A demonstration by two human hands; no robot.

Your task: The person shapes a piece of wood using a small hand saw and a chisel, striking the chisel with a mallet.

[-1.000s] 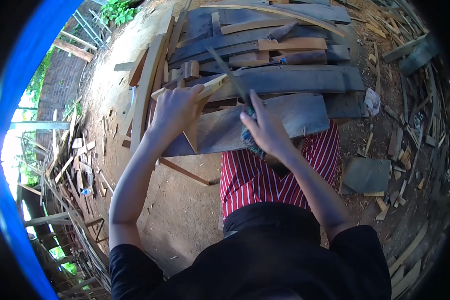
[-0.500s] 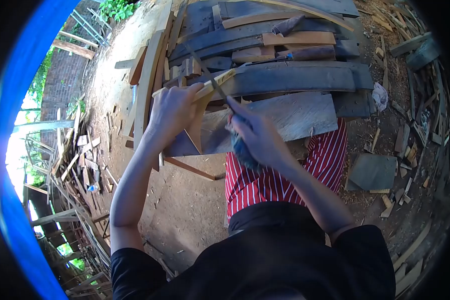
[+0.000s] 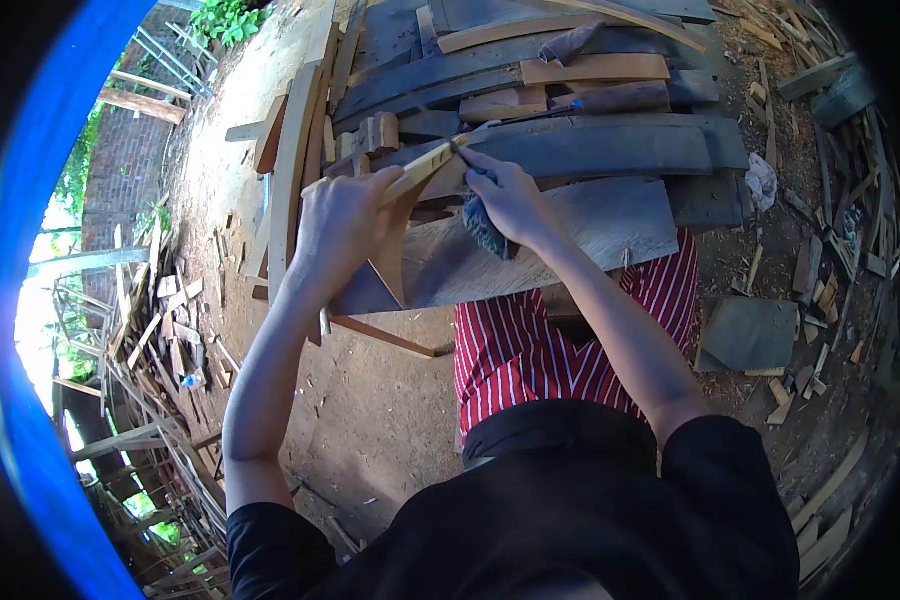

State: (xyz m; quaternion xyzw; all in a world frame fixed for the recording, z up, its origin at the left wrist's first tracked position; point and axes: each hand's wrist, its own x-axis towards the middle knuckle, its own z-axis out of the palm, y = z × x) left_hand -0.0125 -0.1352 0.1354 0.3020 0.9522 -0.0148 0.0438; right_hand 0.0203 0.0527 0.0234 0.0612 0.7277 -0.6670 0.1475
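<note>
My left hand (image 3: pixel 342 222) is closed around a curved piece of pale wood (image 3: pixel 422 170), which stands tilted on the plank-topped bench (image 3: pixel 570 225). Dark marks show along the wood's upper edge. My right hand (image 3: pixel 515 203) grips a file (image 3: pixel 454 146) by its handle, and a bluish-green rag (image 3: pixel 485 228) hangs below that fist. The file's narrow dark blade meets the far end of the pale wood; much of its length is blurred or foreshortened.
Across the bench lie curved boards (image 3: pixel 600 150), a light wooden strip (image 3: pixel 595 68) and a dark cloth-like bundle (image 3: pixel 572 43). Small wood blocks (image 3: pixel 380 132) sit beyond my left hand. Long beams (image 3: pixel 295 150) run along the left side. Offcuts (image 3: pixel 175 320) litter the ground.
My right hand has moved up and away from my body, carrying the file forward across the wood's end. My left hand keeps its hold on the wood, nearly unmoved.
</note>
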